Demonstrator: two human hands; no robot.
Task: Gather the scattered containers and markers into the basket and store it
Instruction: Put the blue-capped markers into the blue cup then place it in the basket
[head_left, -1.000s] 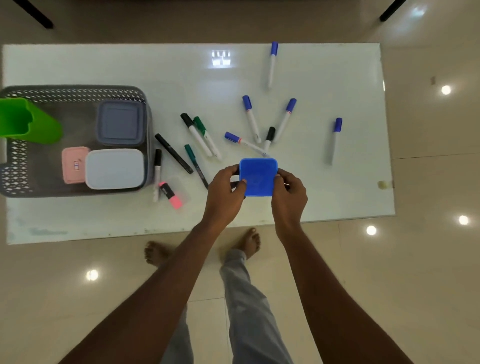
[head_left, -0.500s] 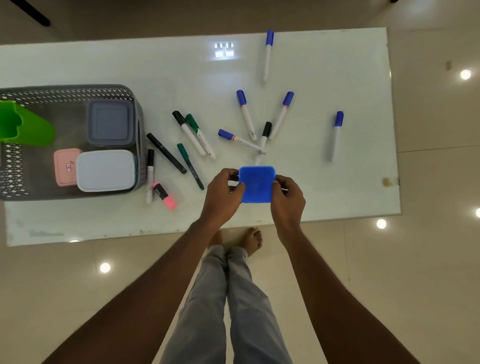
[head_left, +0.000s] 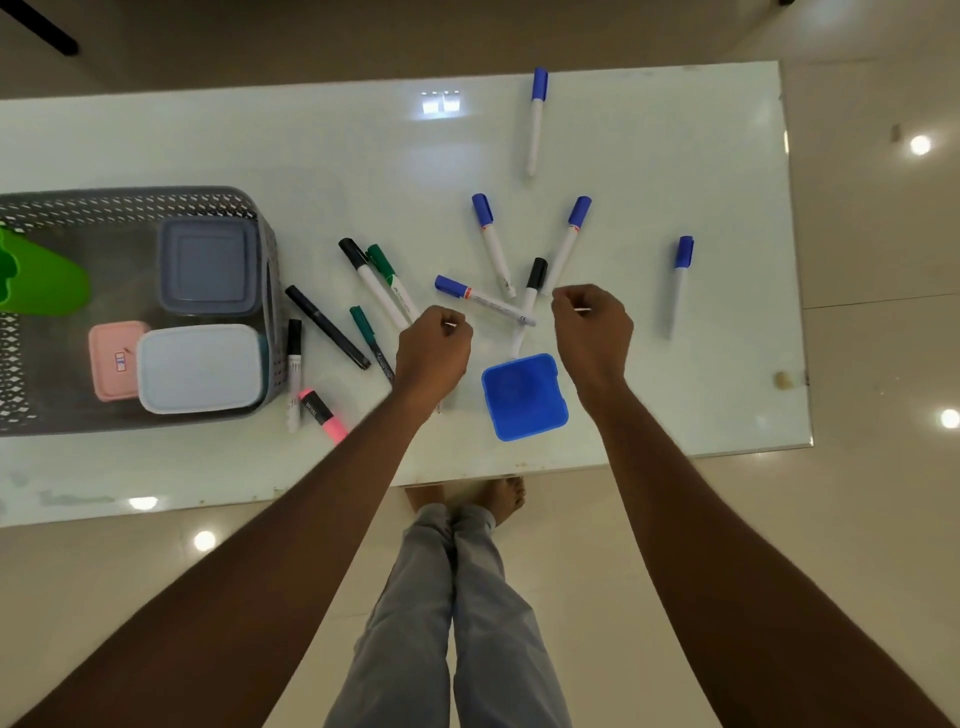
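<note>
A blue square container (head_left: 524, 397) lies on the white table (head_left: 701, 405) near its front edge, with no hand on it. My left hand (head_left: 434, 345) hovers just left of it and my right hand (head_left: 592, 332) just above right; both have curled fingers and nothing visibly in them. Several markers lie scattered around, such as a blue-capped marker (head_left: 483, 299) between the hands and a black-capped marker (head_left: 530, 296). The grey basket (head_left: 130, 200) at the left holds a grey-blue container (head_left: 208, 265), a white container (head_left: 200, 369), a pink container (head_left: 111, 358) and a green cup (head_left: 41, 280).
More markers lie by the basket: a black pen (head_left: 327, 327), a green pen (head_left: 371, 340), a pink highlighter (head_left: 324, 415). Blue-capped markers sit farther back (head_left: 535, 119) and right (head_left: 680, 280). My legs and feet (head_left: 457, 597) stand below the table's front edge.
Both hands let go of the blue container, which now lies on the table. The hands moved apart and forward over the markers.
</note>
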